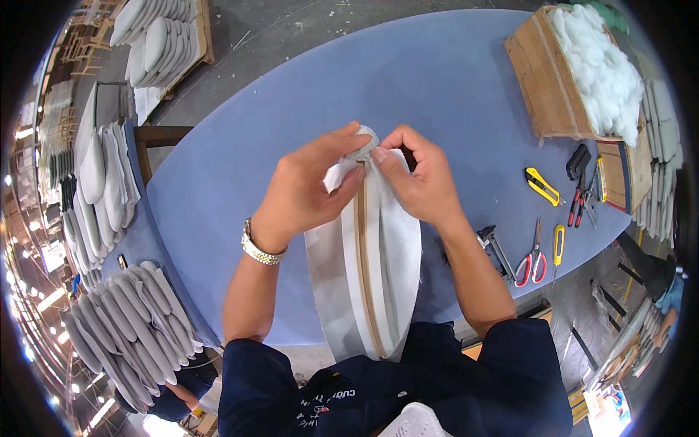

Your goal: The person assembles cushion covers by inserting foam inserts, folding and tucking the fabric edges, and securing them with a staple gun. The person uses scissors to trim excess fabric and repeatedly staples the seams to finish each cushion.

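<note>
A long light-grey fabric cover (pixel 331 269) stretches from the middle of the table toward my body, its near end hanging over the edge. Down its length runs a narrow brown strip (pixel 368 291), perhaps a zipper, between white bands. My left hand (pixel 309 178) grips the cover's far end, thumb and fingers closed on the cloth from the left. From the right, my right hand (pixel 422 175) pinches the same folded end between thumb and forefinger. The fold partly hides behind my fingertips. A metal-banded watch (pixel 258 247) is on my left wrist.
At the right lie red-handled scissors (pixel 531 266), a yellow box cutter (pixel 543 186), a yellow screwdriver (pixel 558 245) and a staple gun (pixel 496 251). A cardboard box (pixel 546 80) of white stuffing stands far right. Grey cushions (pixel 127 320) are stacked left; a person's arm (pixel 183 395) shows below them.
</note>
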### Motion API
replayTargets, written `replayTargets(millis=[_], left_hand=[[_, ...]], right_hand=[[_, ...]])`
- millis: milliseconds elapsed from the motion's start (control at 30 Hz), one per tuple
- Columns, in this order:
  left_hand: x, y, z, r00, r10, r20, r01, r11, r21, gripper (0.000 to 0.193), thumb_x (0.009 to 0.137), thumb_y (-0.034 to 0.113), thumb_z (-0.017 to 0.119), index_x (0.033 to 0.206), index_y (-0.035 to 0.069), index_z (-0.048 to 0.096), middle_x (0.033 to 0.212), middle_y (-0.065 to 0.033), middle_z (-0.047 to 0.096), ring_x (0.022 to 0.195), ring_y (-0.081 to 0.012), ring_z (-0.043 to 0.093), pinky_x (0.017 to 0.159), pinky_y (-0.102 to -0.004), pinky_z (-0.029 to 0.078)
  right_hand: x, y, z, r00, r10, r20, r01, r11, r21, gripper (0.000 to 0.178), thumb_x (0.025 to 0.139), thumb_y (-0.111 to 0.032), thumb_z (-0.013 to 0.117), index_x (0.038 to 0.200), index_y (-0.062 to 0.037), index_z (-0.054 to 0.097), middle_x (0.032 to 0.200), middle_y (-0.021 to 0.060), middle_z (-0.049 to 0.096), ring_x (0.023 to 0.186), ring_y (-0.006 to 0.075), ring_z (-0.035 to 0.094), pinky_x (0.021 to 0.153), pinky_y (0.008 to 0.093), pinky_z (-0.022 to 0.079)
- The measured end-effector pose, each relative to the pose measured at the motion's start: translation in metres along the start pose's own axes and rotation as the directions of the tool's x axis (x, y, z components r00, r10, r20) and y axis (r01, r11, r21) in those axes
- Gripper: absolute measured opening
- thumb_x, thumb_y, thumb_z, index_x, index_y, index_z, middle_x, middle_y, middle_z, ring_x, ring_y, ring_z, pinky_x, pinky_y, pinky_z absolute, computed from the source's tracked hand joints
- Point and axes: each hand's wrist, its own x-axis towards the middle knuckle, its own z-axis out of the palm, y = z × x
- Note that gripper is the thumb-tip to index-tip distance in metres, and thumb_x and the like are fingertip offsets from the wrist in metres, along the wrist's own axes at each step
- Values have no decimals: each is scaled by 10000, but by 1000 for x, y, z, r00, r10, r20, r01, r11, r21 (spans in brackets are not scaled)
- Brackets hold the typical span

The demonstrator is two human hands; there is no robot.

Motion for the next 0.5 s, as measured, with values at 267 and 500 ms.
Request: replayTargets(millis=[267, 500], left_hand=[[-9, 1, 35, 978, -77, -193, 54, 991, -119, 230, 924, -15, 714, 1151, 15, 715, 1320, -177, 689, 1184, -286, 697, 945, -361, 594], [-9, 9, 91, 845, -327, -424, -22, 770, -638, 46, 989, 3, 660, 971, 7, 702, 1237, -148, 709, 1329, -321, 594, 1023, -402, 536]], right_hand=[[-4, -18, -11, 995, 44, 88, -28, 985, -173, 337, 988, -325, 681, 857, -17, 642, 684, 91, 606, 616, 217, 559, 592, 361, 443], [-6, -31, -15, 972, -138, 191, 216, 845, -490, 410, 1019, -331, 614, 738, -36, 566, 690, 156, 618, 632, 387, 613, 566, 476, 455]])
